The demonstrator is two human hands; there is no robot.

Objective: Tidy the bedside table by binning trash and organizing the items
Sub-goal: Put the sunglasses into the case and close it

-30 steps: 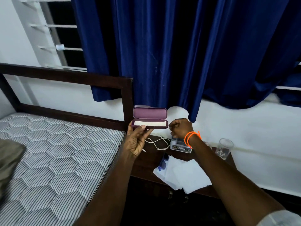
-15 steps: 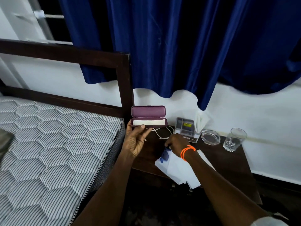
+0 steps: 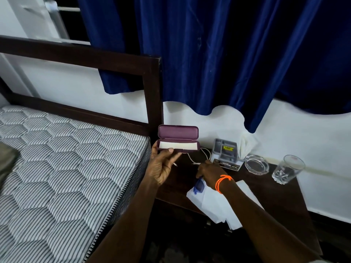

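Early stage: left hand holds the open case over the desk edge, right hand fingers curl on blue glasses atop papers; cable, ashtray, glass unsorted.

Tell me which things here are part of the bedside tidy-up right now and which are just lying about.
In hand: purple case, open, held by left hand; blue glasses under right hand; white papers.
Lying about: drinking glass, glass ashtray, grey organizer box, white cable.
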